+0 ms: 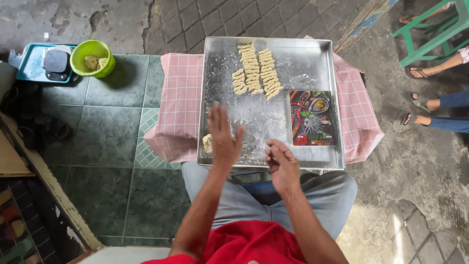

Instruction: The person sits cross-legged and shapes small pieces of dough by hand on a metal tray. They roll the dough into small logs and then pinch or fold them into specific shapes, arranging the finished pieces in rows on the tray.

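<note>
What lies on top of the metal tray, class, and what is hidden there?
On the metal tray: rows of dough pieces, a printed board, scattered flour. The left hand covers part of the tray floor.

I see the big square metal tray [312, 54] in the upper middle of the frame, on the pink checked cloth [178, 102]. The rows of small pale dough pieces [256, 71] lie in the tray's top part. The flat picture board [312, 118] lies in its right part. My left hand [223, 137] hovers over the tray's lower left, and my right hand [282, 165] at its bottom edge. The round green plastic bowl [92, 57] sits on the floor, upper left.
</note>
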